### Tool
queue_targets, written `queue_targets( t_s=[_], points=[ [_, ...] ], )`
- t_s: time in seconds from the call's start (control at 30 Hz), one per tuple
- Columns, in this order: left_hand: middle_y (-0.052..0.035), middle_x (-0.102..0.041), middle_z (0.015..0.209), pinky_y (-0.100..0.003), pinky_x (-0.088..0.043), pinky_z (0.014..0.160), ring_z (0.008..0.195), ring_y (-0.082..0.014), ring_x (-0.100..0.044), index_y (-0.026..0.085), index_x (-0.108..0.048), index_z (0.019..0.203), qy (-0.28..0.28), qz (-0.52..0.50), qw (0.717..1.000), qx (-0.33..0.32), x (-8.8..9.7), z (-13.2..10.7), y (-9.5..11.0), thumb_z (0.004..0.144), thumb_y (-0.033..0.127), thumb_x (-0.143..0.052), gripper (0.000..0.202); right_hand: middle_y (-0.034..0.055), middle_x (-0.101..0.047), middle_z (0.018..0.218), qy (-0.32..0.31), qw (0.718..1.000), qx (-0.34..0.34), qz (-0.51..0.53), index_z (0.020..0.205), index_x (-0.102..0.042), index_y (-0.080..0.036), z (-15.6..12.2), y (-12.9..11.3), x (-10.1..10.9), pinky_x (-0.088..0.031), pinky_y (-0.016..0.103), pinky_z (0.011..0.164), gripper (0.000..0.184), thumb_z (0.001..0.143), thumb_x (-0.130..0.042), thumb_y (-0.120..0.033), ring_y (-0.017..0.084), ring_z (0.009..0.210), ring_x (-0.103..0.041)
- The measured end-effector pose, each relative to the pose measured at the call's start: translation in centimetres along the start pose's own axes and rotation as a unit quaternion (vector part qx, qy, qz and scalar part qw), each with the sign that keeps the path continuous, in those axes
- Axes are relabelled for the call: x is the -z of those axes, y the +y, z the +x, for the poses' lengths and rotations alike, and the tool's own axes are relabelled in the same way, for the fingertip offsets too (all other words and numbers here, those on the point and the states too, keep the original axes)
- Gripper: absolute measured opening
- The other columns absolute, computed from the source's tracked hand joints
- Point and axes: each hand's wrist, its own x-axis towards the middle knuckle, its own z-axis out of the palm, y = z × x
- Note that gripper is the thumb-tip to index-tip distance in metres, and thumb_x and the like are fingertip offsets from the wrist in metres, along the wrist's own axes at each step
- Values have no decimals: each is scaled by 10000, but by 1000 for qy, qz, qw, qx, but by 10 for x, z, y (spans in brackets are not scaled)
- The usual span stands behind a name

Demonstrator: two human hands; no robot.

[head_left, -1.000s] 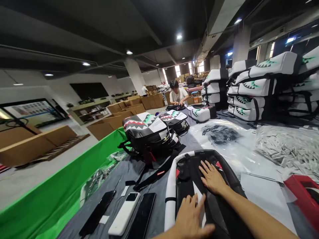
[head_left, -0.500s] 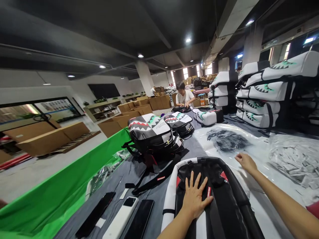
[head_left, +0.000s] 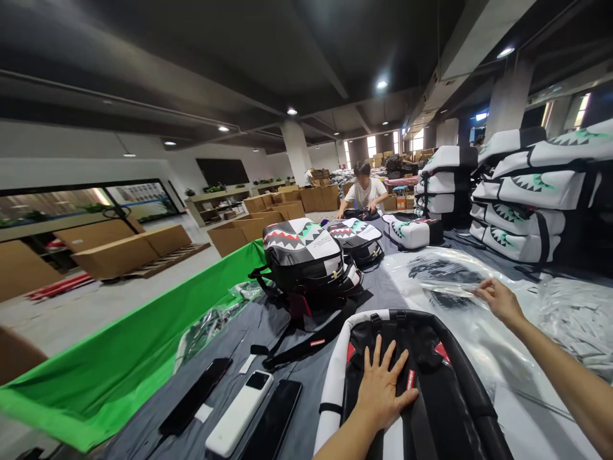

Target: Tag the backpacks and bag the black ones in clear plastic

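Observation:
My left hand [head_left: 384,383] lies flat with spread fingers on the back of a black and white backpack [head_left: 450,364], which has red corner patches and rests on the table in front of me. To the right, my right hand [head_left: 500,300] pinches the edge of a clear plastic bag [head_left: 450,289], lifting it a little. Under that edge a dark printed patch shows through the plastic. Another clear bag holding pale grey pieces [head_left: 577,329] lies just right of my right hand.
Several backpacks [head_left: 306,255] sit ahead, and stacked white ones [head_left: 522,211] rise at the right. Phones and a white power bank [head_left: 239,412] lie at the left near a green cloth [head_left: 119,377]. A person [head_left: 364,191] works at the far end. Cardboard boxes [head_left: 138,252] stand on the floor.
My right hand has closed on the plastic's edge and raised it slightly. My left hand stays spread on the backpack. The view has shifted a little to the left.

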Motion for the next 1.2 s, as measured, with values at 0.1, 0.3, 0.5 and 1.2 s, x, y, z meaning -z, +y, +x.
queue_targets(
  t_s=[0.1, 0.3, 0.5, 1.2],
  points=[
    [-20, -210, 1699, -745, -42, 1209, 1576, -416, -31, 427, -244, 1590, 3, -23, 1000, 0, 3, 0, 1, 918, 778, -428, 779, 45, -680, 613, -85, 996, 17, 36, 743, -536, -251, -3, -31, 11, -447, 344, 614, 587, 526, -739, -757, 228, 573, -627],
    [-78, -283, 1680, -681, -101, 1236, 1567, -390, -135, 342, -366, 1573, 55, -46, 997, -26, 3, -1, 1, 911, 756, -482, 789, -14, -600, 548, -152, 983, 51, 89, 774, -491, -251, -61, -91, -7, -426, 316, 557, 597, 497, -790, -687, 197, 533, -574],
    [-96, -702, 1088, -429, -454, 1032, 1085, -255, -613, 206, -694, 1118, 225, -232, 943, 75, -5, 8, 33, 969, 623, -494, 485, -64, -539, 633, -266, 941, 115, 177, 854, -516, -238, -157, -149, -51, -427, 258, 551, 345, 653, -721, -428, 146, 580, -534],
    [-130, -665, 1052, -515, -372, 1074, 1073, -304, -576, 162, -690, 1165, 262, 0, 958, 118, 80, -18, 28, 858, 64, -516, 366, 79, -685, 1129, -201, 933, 241, -175, 1214, -606, -262, -205, -185, -68, -410, 272, 641, 300, 935, -518, -197, 228, 924, -685]
  ],
)
